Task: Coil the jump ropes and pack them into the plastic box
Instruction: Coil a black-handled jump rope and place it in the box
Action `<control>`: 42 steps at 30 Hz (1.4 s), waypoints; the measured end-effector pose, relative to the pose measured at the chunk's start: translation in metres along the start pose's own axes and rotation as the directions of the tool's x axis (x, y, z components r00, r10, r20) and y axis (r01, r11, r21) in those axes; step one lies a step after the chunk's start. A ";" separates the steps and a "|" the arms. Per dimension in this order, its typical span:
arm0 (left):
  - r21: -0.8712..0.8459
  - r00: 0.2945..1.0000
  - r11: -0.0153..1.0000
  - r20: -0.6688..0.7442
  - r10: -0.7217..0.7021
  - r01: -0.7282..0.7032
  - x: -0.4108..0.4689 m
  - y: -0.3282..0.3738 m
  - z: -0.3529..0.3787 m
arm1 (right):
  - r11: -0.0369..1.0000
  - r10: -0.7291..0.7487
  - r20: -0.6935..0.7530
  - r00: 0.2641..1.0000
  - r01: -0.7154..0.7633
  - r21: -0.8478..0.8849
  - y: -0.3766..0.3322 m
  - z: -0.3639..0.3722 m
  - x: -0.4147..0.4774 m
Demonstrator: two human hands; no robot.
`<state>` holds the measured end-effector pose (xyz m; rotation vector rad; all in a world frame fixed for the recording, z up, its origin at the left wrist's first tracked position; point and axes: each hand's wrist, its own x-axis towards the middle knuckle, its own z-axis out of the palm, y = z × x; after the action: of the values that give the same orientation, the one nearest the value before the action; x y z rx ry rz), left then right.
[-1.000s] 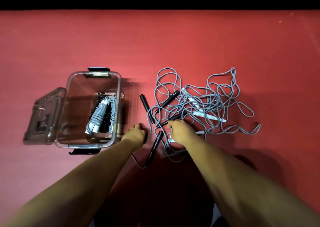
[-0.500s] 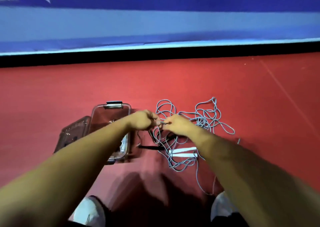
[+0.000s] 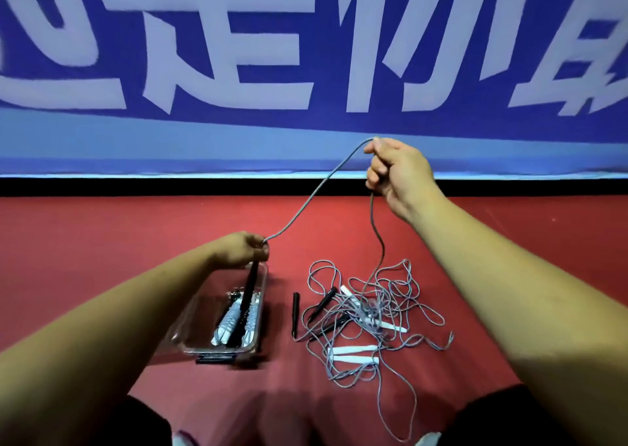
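A tangle of grey jump ropes (image 3: 373, 313) with black and white handles lies on the red floor. My left hand (image 3: 243, 250) pinches one grey rope (image 3: 306, 204) at the top of its black handle (image 3: 246, 296), which hangs down over the clear plastic box (image 3: 258, 313). My right hand (image 3: 394, 170) is raised high to the right and grips the same rope further along; from it the rope drops into the tangle. A coiled rope (image 3: 234, 323) lies inside the box.
A blue banner (image 3: 306, 55) with large white characters stands behind the floor. Loose black handles (image 3: 295, 313) and white handles (image 3: 355, 354) lie beside the box. My knees fill the bottom edge.
My hands were together low over the tangle; now the right hand has risen up and to the right, drawing the rope out. The view has tilted upward.
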<state>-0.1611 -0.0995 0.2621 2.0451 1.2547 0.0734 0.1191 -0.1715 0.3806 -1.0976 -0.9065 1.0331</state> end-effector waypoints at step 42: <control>-0.931 0.923 0.309 -0.278 -0.265 -0.192 -0.034 0.048 -0.055 | 0.563 0.522 0.314 0.793 -0.045 -0.825 0.092 -0.036 -0.012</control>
<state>-0.1650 -0.1084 0.3419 0.8935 1.0302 1.0298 0.1316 -0.1804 0.2828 -1.8043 -1.8033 1.2891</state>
